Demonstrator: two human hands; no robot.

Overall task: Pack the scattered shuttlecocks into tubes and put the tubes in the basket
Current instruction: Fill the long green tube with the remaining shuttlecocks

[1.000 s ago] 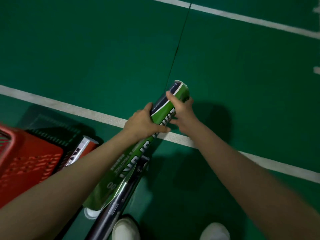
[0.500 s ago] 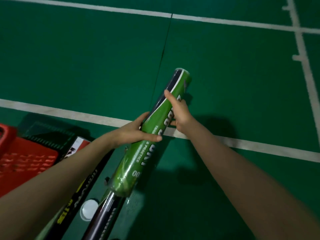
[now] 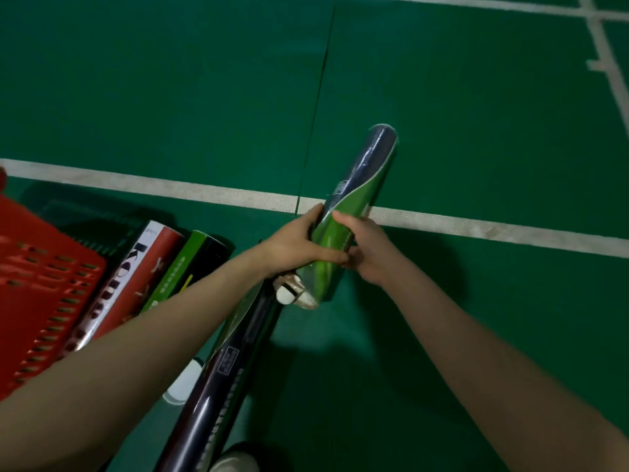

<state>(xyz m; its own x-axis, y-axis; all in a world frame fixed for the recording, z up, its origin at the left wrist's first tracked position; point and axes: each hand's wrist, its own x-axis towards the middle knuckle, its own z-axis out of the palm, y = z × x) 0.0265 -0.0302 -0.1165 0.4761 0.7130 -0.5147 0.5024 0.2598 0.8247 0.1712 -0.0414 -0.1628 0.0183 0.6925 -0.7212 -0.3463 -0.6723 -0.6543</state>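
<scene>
Both hands clamp the lower part of a green-and-navy shuttlecock tube (image 3: 366,168), the left hand (image 3: 299,243) and right hand (image 3: 364,253) wrapped round opposite sides. Held above the green court floor (image 3: 170,80), its long axis slants from lower left to upper right, the far end pointing away. A shuttlecock (image 3: 289,294) protrudes from the near end, cork first. A red basket (image 3: 41,284) stands well to the left.

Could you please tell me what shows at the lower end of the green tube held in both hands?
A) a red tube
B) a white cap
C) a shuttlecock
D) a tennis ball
C: a shuttlecock, white cork outward, pokes out at the lower end of the green tube, which the left hand and right hand grip.
</scene>
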